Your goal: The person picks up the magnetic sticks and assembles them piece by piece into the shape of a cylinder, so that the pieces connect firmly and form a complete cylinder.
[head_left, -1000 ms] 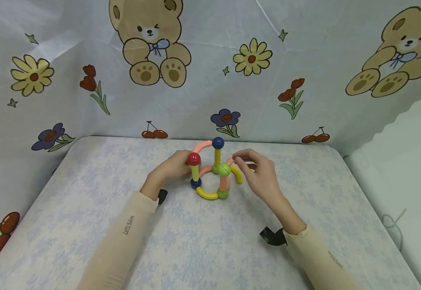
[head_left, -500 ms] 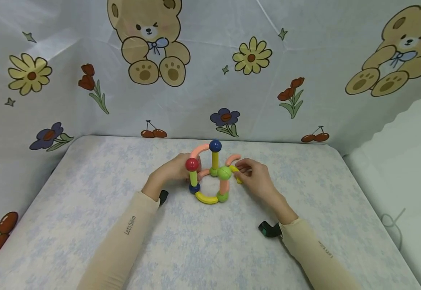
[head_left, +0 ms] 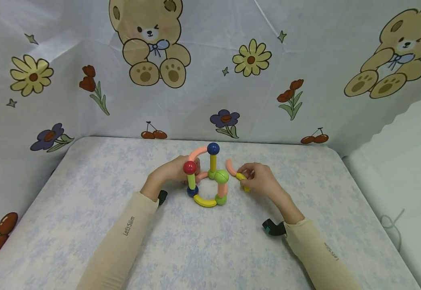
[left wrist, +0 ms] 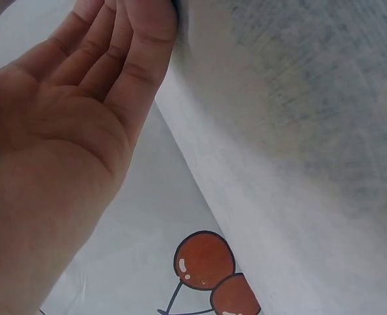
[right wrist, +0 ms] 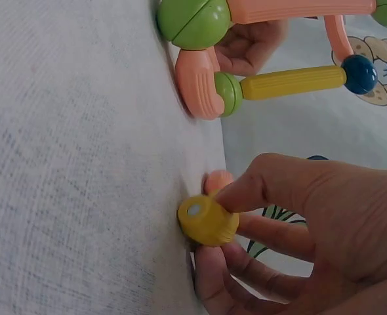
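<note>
Yellow curved rod [right wrist: 207, 221] pinched in my right hand [head_left: 263, 181]: smooth plastic, slight sheen. Straight yellow rod [right wrist: 292, 81]: ribbed plastic. Green ball [right wrist: 193, 22]: glossy. Tablecloth [head_left: 210, 241]: matt woven cloth. Printed backdrop [head_left: 210, 72]: smooth, faintly shiny sheet.

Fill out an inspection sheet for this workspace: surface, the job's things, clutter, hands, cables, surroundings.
Surface: table under a pale blue-patterned cloth.
Job's things: standing toy frame of plastic rods and balls, with a red ball, a dark blue ball and a green ball on top; a curved yellow rod and a curved pink rod lie apart from it at the right.
Clutter: nothing seen.
Hands: left hand rests against the frame's left side, grip hidden; right hand pinches the yellow rod on the cloth.
Cables: a thin looped cord at the far right.
Surroundings: fabric backdrop printed with bears, flowers and cherries.
</note>
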A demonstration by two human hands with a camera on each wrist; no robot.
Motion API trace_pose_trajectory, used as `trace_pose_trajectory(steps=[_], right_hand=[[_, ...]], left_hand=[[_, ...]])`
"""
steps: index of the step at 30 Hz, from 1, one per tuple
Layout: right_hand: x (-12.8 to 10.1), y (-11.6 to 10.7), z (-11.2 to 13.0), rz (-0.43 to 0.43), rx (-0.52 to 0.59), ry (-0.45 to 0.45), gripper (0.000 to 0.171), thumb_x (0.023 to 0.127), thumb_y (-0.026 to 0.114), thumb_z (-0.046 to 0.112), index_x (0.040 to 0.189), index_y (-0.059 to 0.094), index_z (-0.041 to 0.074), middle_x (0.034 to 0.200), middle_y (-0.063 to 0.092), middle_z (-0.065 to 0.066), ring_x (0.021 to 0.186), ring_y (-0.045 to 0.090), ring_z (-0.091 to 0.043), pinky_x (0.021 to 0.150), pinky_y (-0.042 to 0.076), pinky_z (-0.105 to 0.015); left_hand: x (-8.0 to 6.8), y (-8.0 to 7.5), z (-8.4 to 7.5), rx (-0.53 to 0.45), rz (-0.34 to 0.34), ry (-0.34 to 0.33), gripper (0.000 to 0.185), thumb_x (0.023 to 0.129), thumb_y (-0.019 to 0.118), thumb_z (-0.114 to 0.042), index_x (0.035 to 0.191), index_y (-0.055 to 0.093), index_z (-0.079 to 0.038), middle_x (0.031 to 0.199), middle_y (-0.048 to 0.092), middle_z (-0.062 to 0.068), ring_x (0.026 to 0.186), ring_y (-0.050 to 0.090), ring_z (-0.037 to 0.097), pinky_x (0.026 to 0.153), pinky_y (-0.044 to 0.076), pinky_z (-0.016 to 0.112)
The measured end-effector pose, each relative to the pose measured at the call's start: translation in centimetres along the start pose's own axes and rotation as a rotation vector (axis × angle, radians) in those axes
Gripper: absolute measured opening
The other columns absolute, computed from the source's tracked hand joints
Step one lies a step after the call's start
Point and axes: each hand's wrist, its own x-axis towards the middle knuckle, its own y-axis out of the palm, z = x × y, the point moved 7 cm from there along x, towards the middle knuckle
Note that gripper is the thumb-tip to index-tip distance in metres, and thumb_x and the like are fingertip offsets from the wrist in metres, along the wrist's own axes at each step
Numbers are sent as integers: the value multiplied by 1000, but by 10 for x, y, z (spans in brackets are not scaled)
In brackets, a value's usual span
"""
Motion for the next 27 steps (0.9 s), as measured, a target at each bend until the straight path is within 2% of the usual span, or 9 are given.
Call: trace_pose_trajectory(steps=[4,9,16,20,23,27], right_hand=[[0,0,0,3,-18,-21,28,88,76,7,116,77,8,102,67,-12,91,64,-26,77,56,-39],[-1,-2,1,-19,-27,-25,21,89,76,6,110,79,7,100,66,-15,88,64,-29,73,54,-38],[0,-9,-2,-39,-51,-18,16,93,71,6,105,82,10,100,63,-15,86,59,-28,75,50,-38],[-1,-21,-4,-79,-59,-19,21,96,69,6,114,79,6,104,64,-18,89,61,-31,75,50,-39],[-4,-32,-5,-104,-19,0,28,99,66,8,126,74,4,112,65,-21,97,64,-34,76,52,-38],[-10,-42,1,-73,124,40,33,102,64,11,134,70,4,123,68,-20,108,67,-33,78,54,-34]], left_hand=[[0,-1,-1,3,-10,2,24,93,81,-21,99,65,-6,83,63,2,71,56,18,67,45,30],[1,0,0,3,-18,0,23,93,81,-21,99,65,-6,82,61,2,71,55,18,67,44,30],[0,0,0,8,-17,0,23,93,80,-21,99,64,-6,82,61,1,72,55,18,68,43,31],[-1,0,-1,7,-11,0,23,93,81,-21,99,64,-5,82,61,1,73,55,19,68,43,31],[0,0,-2,9,-11,0,24,92,81,-21,99,64,-5,82,61,1,75,55,19,70,43,31],[0,1,-4,8,-14,7,24,93,81,-20,100,64,-4,83,61,2,76,56,19,72,44,31]])
